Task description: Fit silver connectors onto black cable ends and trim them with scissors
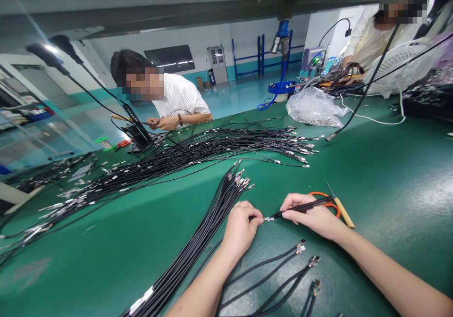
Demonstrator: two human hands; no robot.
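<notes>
1. The small silver metal connector (270,219) lies between our left hand (243,223) and right hand (316,220), over the green desk (396,180).
2. The left hand pinches its left end; we should brace it steadily.
3. The right hand grips a slim black tweezer-like tool (306,207); we should press lightly.
4. We should avoid nudging the long black cable bundle (198,241).

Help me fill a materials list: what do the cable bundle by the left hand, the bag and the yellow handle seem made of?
Bundle: black, satin jackets, probably plastic or rubber, bending smoothly with soft highlights.
Bag: thin, clear plastic film, most likely, given its crinkles and see-through sheen.
Handle: smooth wood or plastic; its plain yellow leaves that open.
</notes>
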